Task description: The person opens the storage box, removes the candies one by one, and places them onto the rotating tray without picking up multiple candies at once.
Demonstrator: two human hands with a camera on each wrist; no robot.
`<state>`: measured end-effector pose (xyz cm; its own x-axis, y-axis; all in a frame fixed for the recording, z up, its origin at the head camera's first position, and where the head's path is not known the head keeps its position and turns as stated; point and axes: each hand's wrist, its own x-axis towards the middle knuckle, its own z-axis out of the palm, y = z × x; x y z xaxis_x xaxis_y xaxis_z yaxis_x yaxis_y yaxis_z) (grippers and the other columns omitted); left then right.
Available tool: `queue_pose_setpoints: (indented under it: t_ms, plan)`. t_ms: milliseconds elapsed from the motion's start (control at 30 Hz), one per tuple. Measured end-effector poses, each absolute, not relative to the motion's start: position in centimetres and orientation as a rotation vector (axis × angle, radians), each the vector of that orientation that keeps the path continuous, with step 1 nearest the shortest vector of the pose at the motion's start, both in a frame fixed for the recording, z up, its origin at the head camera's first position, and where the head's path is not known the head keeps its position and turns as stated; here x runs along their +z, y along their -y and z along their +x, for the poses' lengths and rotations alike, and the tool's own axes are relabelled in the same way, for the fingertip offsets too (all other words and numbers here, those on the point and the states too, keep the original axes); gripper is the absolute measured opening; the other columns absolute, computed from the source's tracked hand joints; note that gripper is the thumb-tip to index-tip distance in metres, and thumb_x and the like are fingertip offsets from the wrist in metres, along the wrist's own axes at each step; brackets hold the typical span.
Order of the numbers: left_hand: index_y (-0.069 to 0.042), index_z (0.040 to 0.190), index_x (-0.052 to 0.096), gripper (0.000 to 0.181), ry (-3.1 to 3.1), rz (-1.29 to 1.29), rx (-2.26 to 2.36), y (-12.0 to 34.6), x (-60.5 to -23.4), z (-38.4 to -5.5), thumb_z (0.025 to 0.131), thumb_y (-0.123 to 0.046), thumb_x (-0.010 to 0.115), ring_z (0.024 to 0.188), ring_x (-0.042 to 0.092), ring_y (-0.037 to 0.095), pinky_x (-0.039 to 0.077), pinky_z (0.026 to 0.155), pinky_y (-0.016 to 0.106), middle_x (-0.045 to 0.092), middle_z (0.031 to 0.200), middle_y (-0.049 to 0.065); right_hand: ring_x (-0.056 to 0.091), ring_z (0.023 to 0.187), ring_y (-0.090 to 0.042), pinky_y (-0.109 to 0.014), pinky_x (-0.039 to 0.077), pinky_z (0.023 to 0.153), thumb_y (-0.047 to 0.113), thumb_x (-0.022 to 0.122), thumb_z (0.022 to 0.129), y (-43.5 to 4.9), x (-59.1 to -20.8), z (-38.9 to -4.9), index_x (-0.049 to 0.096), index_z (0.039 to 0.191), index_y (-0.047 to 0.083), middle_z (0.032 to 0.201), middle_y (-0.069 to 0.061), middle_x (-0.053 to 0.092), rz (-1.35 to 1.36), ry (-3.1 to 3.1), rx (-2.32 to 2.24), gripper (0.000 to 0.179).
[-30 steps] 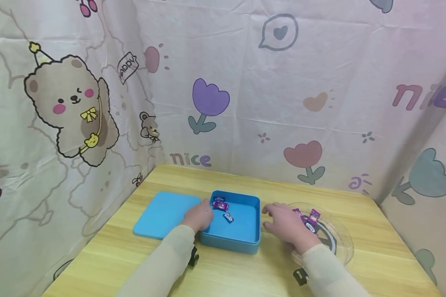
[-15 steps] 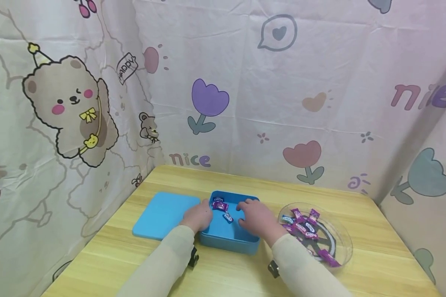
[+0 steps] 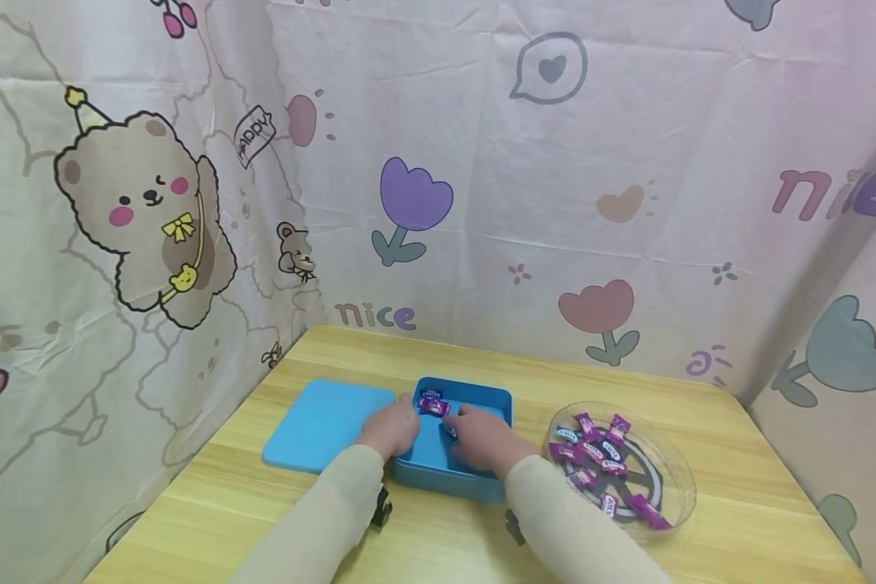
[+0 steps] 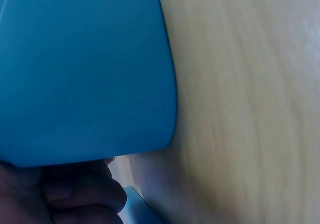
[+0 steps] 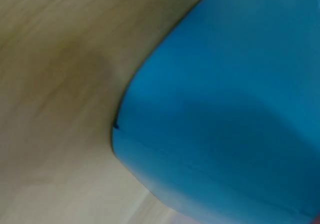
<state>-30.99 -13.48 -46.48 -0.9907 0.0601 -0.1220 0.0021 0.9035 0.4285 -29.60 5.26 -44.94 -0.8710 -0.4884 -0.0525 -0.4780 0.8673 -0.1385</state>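
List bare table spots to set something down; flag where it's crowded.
Bare table: behind the blue box, up to the curtain; right of the clear dish, to the edge; front-left, between blue lid, left sleeve and table edge. Crowded: the box, left hand at its left side, right hand inside by wrapped candies; the dish, strewn with candies.

Soft, even light in the head view. Left wrist: the left fingers [image 4: 90, 191] lie in deep shadow, the surface [image 4: 240, 84] paling away from them. Right wrist: blurred, shadow dimming the blue box [image 5: 225, 99].
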Motion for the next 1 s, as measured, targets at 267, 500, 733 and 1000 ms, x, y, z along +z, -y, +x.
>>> queue_pose_setpoints:
  t_ms: [267,500,733,1000]
  plan:
    - [0.005,0.153,0.033,0.055,-2.929,0.052,0.643,13.3,-46.5,-30.9,0.105,-0.020,0.043,0.081,0.057,0.027,0.050,0.067,0.042,0.059,0.135,0.020,0.060,0.090,-0.017,-0.038,0.054,0.091,0.026,0.065,0.100,-5.0,-45.5,-29.8,0.073,0.125,0.014,0.099,0.000,0.064,-0.839,-2.954,-0.090,0.029]
    - [0.004,0.153,0.033,0.055,-2.931,0.032,0.645,13.3,-46.5,-30.7,0.104,-0.020,0.043,0.086,0.057,0.028,0.053,0.076,0.046,0.057,0.139,0.021,0.065,0.095,-0.018,-0.037,0.054,0.091,0.024,0.066,0.099,-4.9,-45.8,-29.7,0.076,0.120,0.014,0.102,-0.001,0.067,-0.846,-2.968,-0.066,0.025]
    - [0.004,0.155,0.032,0.056,-2.922,0.020,0.652,13.4,-46.6,-30.6,0.105,-0.021,0.042,0.097,0.057,0.030,0.050,0.094,0.052,0.052,0.146,0.021,0.063,0.088,-0.014,-0.035,0.055,0.087,0.024,0.068,0.098,-4.9,-46.4,-30.0,0.079,0.106,0.015,0.094,0.002,0.068,-0.877,-3.016,-0.031,0.017]
    - [0.003,0.156,0.030,0.058,-2.910,0.020,0.666,13.4,-46.1,-30.7,0.104,-0.020,0.042,0.096,0.057,0.030,0.052,0.084,0.048,0.051,0.147,0.021,0.059,0.074,-0.013,-0.033,0.056,0.078,0.027,0.073,0.095,-4.3,-46.8,-30.1,0.080,0.097,0.015,0.082,0.003,0.067,-0.833,-3.099,-0.042,0.014]
